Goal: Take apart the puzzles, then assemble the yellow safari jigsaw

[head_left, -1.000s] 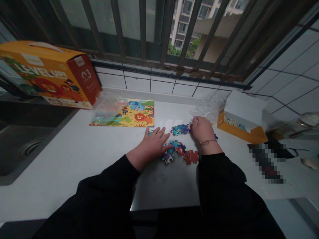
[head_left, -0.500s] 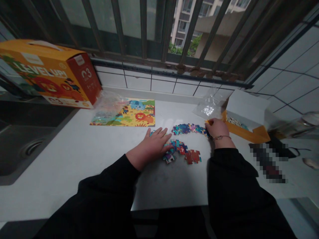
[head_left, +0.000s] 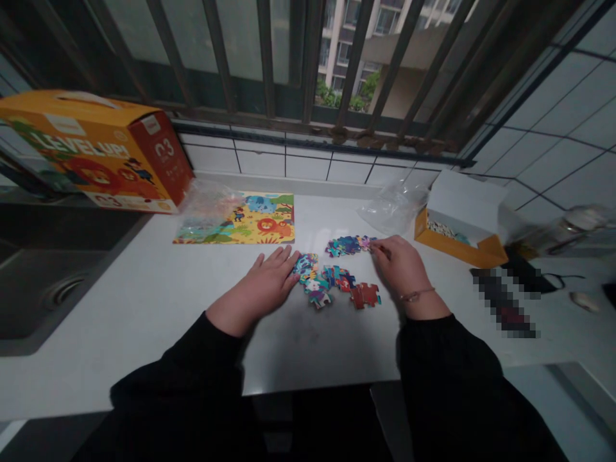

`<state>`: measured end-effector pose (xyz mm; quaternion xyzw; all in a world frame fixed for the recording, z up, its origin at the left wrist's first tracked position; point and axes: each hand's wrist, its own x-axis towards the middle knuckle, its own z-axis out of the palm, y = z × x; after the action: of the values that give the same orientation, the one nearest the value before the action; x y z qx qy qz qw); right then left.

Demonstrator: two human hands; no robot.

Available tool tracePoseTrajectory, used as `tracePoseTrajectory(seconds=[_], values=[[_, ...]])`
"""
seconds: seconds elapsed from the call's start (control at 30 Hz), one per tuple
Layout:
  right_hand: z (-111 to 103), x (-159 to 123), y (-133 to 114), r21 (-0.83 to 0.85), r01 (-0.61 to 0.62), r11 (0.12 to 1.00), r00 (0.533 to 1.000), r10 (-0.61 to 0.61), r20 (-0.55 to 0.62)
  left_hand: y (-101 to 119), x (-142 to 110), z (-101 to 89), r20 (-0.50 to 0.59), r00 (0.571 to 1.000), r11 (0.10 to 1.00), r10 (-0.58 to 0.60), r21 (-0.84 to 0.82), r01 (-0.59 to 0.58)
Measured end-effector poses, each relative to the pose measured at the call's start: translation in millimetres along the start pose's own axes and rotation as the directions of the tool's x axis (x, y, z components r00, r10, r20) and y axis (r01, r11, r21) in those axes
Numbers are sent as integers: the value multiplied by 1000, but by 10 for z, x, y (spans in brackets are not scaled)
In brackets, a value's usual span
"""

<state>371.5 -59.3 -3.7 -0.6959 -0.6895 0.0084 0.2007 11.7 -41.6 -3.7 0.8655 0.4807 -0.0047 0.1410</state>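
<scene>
My left hand (head_left: 262, 282) lies flat with its fingers stretched out, at the left edge of a cluster of colourful jigsaw pieces (head_left: 315, 282). My right hand (head_left: 402, 266) pinches at the right end of a row of blue and purple jigsaw pieces (head_left: 349, 245), its fingertips partly covering the end piece. Between the hands, nearer to me, brown-red jigsaw pieces (head_left: 366, 295) lie beside the cluster. Several pieces overlap, so their joins are hard to make out.
A lion picture sheet (head_left: 269, 221) lies behind my left hand, partly under clear plastic (head_left: 206, 199). An orange carton (head_left: 96, 154) stands by the sink (head_left: 29, 321). At right are a plastic bag (head_left: 394, 205), an open box with pieces (head_left: 457, 247) and a glass jar (head_left: 563, 228).
My left hand has slid left, uncovering more of the cluster. My right hand has moved left along the row, and the row's right part is now hidden or pushed together. The view has shifted slightly.
</scene>
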Motion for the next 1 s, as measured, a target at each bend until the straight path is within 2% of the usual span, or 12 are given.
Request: tracePoseTrajectory(seconds=[0.07,0.17,0.23,0.3,0.33,0.4,0.43,0.5,0.63,0.83,1.0], values=[[29,-256,-148,-81,12,997,997,-6,76,-51,-206,20,-4,999,998,-38,41,39],[92,-620,-442,-170,7,985,999,2,51,-113,-463,42,-11,995,989,-95,112,96],[139,-817,-674,-144,90,985,991,-74,114,-99,-529,55,-63,983,975,-173,131,179],[186,-960,-881,-81,186,979,958,-163,234,-18,-497,72,-151,964,963,-220,127,239],[207,-1010,-960,-60,212,975,941,-187,281,44,-455,85,-193,960,966,-203,120,229],[241,-1075,-1058,-60,204,977,931,-175,319,187,-353,121,-225,971,989,-77,103,103],[253,-1095,-1081,-80,176,981,938,-142,315,256,-309,146,-207,978,995,-5,92,25],[266,-1128,-1091,-138,95,986,957,-52,286,366,-265,202,-154,986,996,60,72,-49],[251,-1231,-1026,-235,-50,971,966,106,234,403,-404,294,-144,989,997,33,70,-23],[150,-1382,-746,-327,-215,920,935,291,204,156,-840,279,-143,990,995,-9,100,24],[135,-1349,-617,-347,-297,889,907,376,188,-41,-1029,175,-110,994,995,26,98,-15]])
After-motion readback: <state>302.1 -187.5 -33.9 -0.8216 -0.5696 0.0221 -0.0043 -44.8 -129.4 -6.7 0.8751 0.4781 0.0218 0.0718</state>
